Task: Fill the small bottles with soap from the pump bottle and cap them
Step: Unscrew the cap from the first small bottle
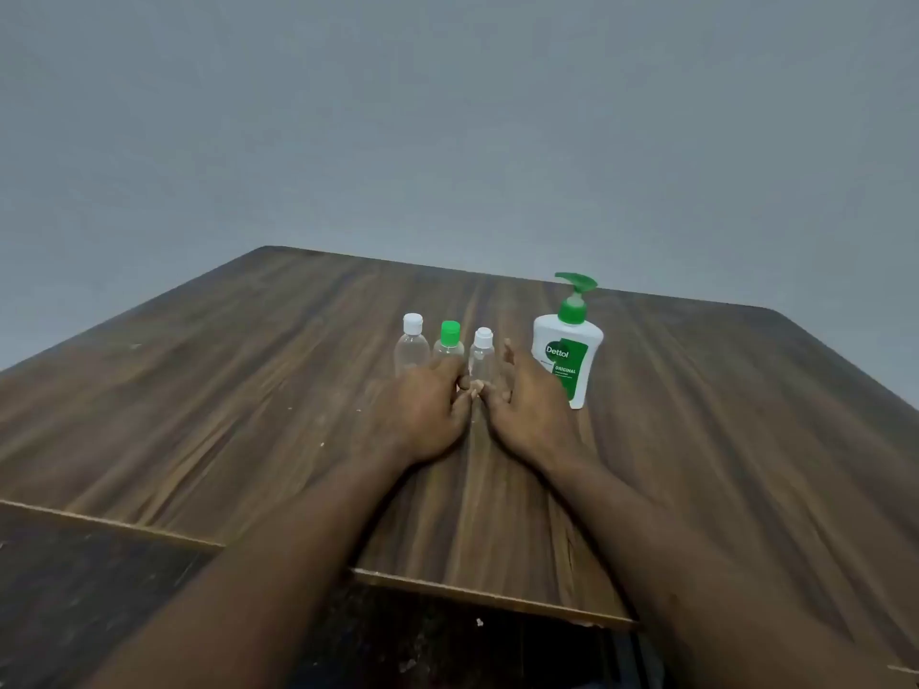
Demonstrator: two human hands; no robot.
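Small bottle (481, 361): standing between both hands.
Left hand (422, 415): curling inward; grip unclear.
Right hand (528, 411): flanking it, fingers apart.

wooden table (199, 415) | plain grey wall (447, 116) behind | dark surface (99, 589) below near edge

The tabletop (248, 415) is dark brown with streaked wood grain. All three small bottles are clear: the left small bottle (412, 345) and right small bottle (482, 353) have white caps, the middle small bottle (449, 340) a green one. The pump bottle (567, 350) is white, its pump and label green with white lettering. The wall (447, 116) is plain grey-blue.
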